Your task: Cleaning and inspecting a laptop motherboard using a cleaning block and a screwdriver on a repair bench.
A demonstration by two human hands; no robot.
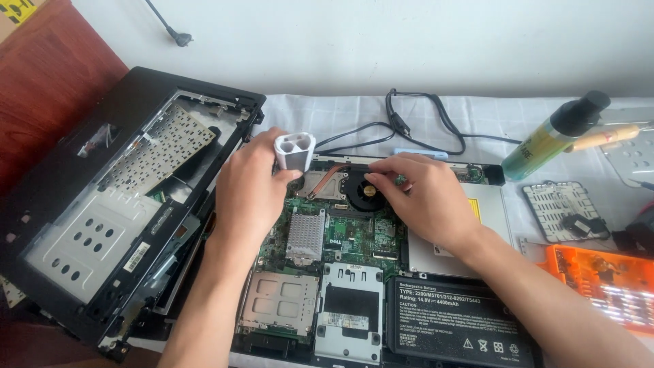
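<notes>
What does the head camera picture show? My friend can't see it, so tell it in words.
Two bare hands work over an opened laptop: the left hand holds a small white tube holder, and the right hand touches the round cooling fan. The removed keyboard cover lies left; a green spray bottle stands right.

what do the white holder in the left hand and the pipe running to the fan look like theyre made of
White holder in the left hand: looks like matte moulded plastic, with smooth rounded walls and no shine. Pipe beside the fan: probably copper, going by its reddish-brown metallic sheen.
</notes>
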